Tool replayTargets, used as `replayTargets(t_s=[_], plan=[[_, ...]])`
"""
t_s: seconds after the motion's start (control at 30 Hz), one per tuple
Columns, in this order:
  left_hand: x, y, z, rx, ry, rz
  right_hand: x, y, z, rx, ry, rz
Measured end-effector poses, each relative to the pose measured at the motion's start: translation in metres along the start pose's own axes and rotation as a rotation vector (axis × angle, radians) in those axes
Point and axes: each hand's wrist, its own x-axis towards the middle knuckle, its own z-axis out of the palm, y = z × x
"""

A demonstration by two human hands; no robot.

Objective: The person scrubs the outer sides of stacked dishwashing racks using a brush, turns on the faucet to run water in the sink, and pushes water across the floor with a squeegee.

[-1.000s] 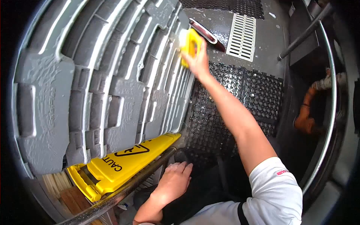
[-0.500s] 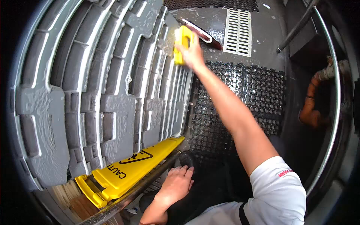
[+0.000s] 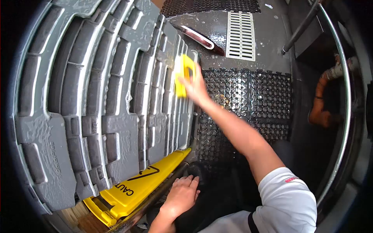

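In the head view, the right hand (image 3: 197,86) wraps firmly around a yellow handled scrubber (image 3: 180,74) at the wet grey panel's (image 3: 120,89) right side; blur obscures exact contact. The left hand (image 3: 180,197) lies loosely open, holding nothing, near the yellow caution sign (image 3: 142,186).

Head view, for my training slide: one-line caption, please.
Right hand holds a yellow scrubber at a wet, ribbed gray panel, with a yellow caution sign nearby.

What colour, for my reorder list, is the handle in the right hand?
The handle is yellow; head view shows it.
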Motion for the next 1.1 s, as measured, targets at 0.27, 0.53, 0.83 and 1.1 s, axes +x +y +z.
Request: replayTargets(t_s=[0.27, 0.53, 0.83, 1.1], plan=[[0.0, -0.002, 0.008, -0.007, 0.002, 0.006, 0.096, -0.058, 0.003, -0.258, 0.256, 0.07], [-0.004, 0.001, -0.005, -0.004, 0.034, 0.057, -0.024, -0.006, 0.012, -0.051, 0.115, 0.101], [-0.013, -0.001, 0.004, 0.024, -0.004, 0.016, -0.032, 0.002, -0.003, -0.073, 0.01, 0.013], [-0.015, 0.007, -0.001, -0.034, 0.039, 0.008, 0.092, -0.036, -0.001, -0.386, 0.243, -0.049]])
